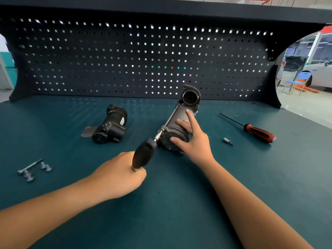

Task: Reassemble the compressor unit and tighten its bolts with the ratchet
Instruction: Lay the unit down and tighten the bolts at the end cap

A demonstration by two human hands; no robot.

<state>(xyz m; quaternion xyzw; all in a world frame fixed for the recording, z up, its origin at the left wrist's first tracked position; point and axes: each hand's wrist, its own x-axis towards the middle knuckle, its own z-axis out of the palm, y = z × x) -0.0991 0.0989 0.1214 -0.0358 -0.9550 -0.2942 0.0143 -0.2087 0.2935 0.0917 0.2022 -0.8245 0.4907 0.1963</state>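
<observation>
Spanning the foreground is a teal table (179,203), backed by a dark pegboard (125,56) with square holes, under a dark shelf (161,9). Past the board's right edge a workshop floor shows, with a pale car (319,69) and a blue chair (298,80).

The compressor (179,114) lies on its side at mid-table, a grey cylinder angled away, its open round mouth toward the pegboard. The right hand (195,141) rests on it with fingers spread, thumb on the near end cap and index finger lifted. To its left, apart, lies a black motor (111,126) with a metal tab at its near end.

The left hand (120,175) is wrapped round the black handle of the ratchet (143,153), whose silver tip meets the near left edge of the compressor's end cap.

A red-and-black screwdriver (258,133) lies to the right, and a small bit (227,141) sits between it and the compressor. At far left lie loose bolts (32,170): one long, the others short.
</observation>
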